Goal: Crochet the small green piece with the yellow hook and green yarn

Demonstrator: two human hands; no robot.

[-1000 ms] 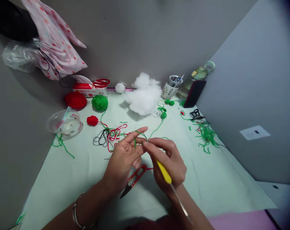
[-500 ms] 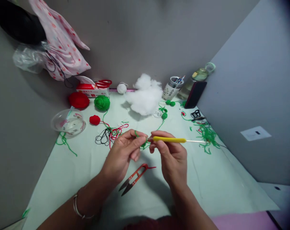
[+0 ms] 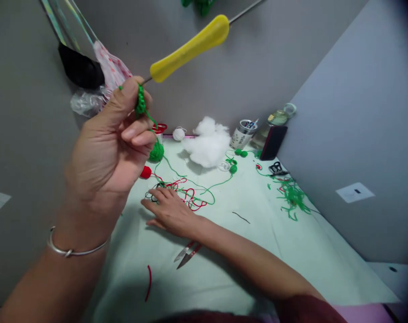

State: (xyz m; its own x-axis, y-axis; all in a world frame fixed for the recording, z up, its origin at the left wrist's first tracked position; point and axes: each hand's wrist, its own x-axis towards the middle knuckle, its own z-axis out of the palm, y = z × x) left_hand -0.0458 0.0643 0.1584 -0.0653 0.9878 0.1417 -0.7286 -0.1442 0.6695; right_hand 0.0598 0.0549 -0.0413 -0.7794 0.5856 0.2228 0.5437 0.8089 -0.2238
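Observation:
Raised close to the camera, my left hand (image 3: 106, 143) pinches a small green crochet piece (image 3: 141, 99) between thumb and fingers. A crochet hook with a yellow handle (image 3: 190, 48) sticks out of that piece, slanting up to the right. Lower down, my right hand (image 3: 172, 213) is stretched over the table with its fingers spread, palm down. Its fingertips are at a tangle of black, red and green yarn (image 3: 192, 197); I see nothing held. Thread snips (image 3: 186, 256) lie partly covered by my right forearm. A short red strand (image 3: 149, 282) lies nearer to me.
White stuffing (image 3: 207, 146) sits at the back, beside a pen can (image 3: 243, 134), a bottle (image 3: 274, 121) and a phone (image 3: 274, 142). Green yarn scraps (image 3: 294, 195) lie at right. A green yarn ball (image 3: 156, 152) and a red ball (image 3: 145, 172) are partly hidden behind my left hand.
My left hand has risen towards the camera with the crochet piece and hook. The right hand has let go of the hook and moved left to the yarn tangle.

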